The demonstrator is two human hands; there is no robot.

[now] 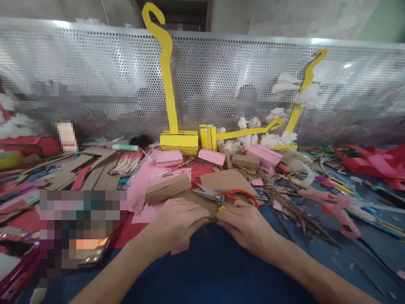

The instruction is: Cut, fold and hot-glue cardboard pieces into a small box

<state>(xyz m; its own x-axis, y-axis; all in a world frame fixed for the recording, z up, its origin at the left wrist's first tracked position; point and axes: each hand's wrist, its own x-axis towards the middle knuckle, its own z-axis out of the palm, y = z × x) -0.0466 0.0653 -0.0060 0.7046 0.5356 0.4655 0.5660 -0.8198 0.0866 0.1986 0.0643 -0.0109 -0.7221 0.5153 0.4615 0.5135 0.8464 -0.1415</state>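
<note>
Brown cardboard piece: located at the near middle of the tabletop, directly in front of the person, with its near edge between the two hands. The left hand has its fingers curled and its grip pinched on that edge. The right hand is posed likewise, its grip pinching the piece just beside the left fingertips; the thumbs' exact contact is partly hidden.

Scissors with red-orange handles lie just beyond the right hand, blades parted and pointing left. Behind them is a flat brown sheet. A folded brown box rests at a slant on pink paper, just beyond the left hand.

Farther back, a row includes a pink box at its left, with a yellow box behind it. From the latter a yellow strip rises upright and ends in a hook, in front of a perforated metal panel.

To the right, loose twigs lie near a pink glue gun showing a small red light. Red ribbon is heaped at the far right.
</note>
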